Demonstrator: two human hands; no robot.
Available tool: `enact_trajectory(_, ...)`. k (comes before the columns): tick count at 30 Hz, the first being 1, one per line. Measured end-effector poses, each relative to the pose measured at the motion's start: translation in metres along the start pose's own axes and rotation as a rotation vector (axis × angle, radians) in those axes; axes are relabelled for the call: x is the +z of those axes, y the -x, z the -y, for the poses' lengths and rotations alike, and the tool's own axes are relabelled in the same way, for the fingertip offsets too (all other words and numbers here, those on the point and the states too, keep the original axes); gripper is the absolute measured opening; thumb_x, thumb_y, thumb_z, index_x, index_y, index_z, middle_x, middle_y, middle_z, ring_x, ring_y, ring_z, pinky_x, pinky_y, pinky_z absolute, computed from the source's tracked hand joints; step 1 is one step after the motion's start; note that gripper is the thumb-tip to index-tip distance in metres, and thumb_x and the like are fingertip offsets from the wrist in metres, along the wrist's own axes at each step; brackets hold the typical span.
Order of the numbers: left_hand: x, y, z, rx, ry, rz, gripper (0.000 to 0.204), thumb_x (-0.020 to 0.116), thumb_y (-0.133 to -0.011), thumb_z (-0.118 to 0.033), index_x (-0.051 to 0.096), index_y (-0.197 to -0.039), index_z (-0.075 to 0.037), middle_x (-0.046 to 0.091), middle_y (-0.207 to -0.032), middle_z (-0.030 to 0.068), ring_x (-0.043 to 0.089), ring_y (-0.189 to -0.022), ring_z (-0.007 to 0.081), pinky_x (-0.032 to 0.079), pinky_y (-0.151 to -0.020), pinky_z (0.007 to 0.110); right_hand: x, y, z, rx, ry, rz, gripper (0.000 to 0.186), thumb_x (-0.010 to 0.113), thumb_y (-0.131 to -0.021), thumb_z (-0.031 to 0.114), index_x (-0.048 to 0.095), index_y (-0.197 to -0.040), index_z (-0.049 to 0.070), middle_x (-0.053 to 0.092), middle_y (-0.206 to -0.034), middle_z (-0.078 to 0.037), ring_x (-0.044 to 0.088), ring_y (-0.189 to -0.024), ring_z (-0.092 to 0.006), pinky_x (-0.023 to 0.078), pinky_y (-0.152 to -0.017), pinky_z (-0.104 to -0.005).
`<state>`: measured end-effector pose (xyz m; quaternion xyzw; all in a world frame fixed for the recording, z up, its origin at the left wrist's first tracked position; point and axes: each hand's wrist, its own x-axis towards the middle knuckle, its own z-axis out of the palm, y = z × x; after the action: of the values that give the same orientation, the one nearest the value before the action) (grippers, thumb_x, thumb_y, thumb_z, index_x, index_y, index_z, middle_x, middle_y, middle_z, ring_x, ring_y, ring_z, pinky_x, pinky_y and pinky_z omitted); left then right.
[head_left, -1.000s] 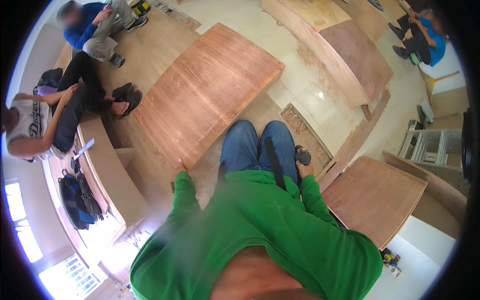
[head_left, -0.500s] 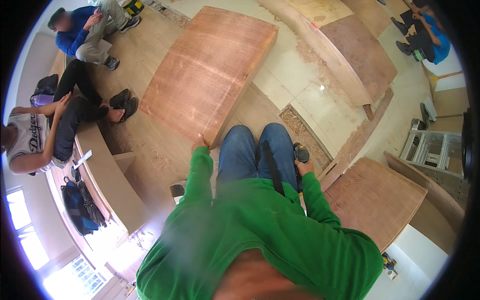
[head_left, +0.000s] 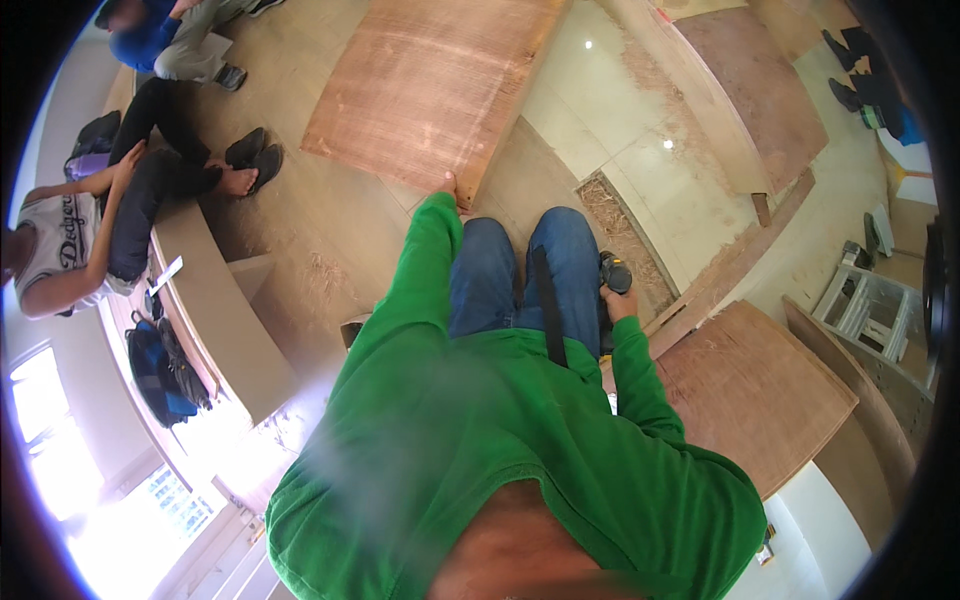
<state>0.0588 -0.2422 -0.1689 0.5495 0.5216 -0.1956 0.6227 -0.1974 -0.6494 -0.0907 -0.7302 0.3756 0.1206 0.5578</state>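
Observation:
My left hand (head_left: 456, 190) grips the near corner of a large, slightly curved wooden box panel (head_left: 425, 90) with a reddish-brown plywood top. Its thumb lies on the top, while the other fingers are partly hidden at the edge. Beside my right thigh, my right hand (head_left: 617, 302) is closed around a black and yellow cordless drill (head_left: 615, 272). The drill's head points forward, and its lower part is partly hidden by my leg and hand.
At my right lies another plywood-topped piece (head_left: 755, 390), with an aluminium ladder (head_left: 875, 310) beyond it. A curved wooden unit (head_left: 750, 90) stands ahead right. Left, a seated person (head_left: 75, 240) is near a bag (head_left: 160, 370). Shavings fill a floor gap (head_left: 625, 225).
My view has shifted, and the wooden panel now sits higher in the picture. My left arm reaches farther forward, its hand still at the panel's corner. The drill stays in my right hand.

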Motion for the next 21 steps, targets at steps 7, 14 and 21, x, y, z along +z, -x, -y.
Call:
enact_trajectory(7,-0.029,0.038,-0.009,0.122,-0.362,0.074,0.095,0.057,-0.095,-0.084,0.069,-0.136,0.001,0.076,-0.084,0.0211,0.062,-0.059,0.0294,0.055,-0.058,0.044,0.005,-0.026,-0.005,0.060,0.173,0.033,0.047,0.082,-0.079,0.023,0.076,-0.118,-0.002,0.080,-0.105,-0.019,0.077,-0.098,-0.0311,0.058,-0.089,-0.0419)
enact_trajectory(14,0.007,0.113,-0.077,0.843,-1.461,-0.380,0.072,0.072,-0.092,-0.067,0.072,-0.118,0.001,0.077,-0.097,0.0267,0.076,-0.095,0.0427,0.059,-0.082,0.054,0.012,-0.019,0.003,0.030,0.329,-0.055,0.052,0.078,-0.082,0.023,0.072,-0.129,0.003,0.077,-0.115,-0.028,0.073,-0.112,-0.0471,0.057,-0.096,-0.0495)
enact_trajectory(21,0.128,0.091,-0.125,1.325,-1.377,-0.270,0.035,0.078,-0.084,-0.041,0.067,-0.100,-0.013,0.073,-0.103,0.0168,0.072,-0.102,0.0413,0.057,-0.088,0.055,0.018,-0.017,-0.009,-0.016,0.117,-0.095,0.057,0.080,-0.081,0.023,0.069,-0.134,0.006,0.076,-0.118,-0.027,0.073,-0.113,-0.0449,0.056,-0.097,-0.0484)
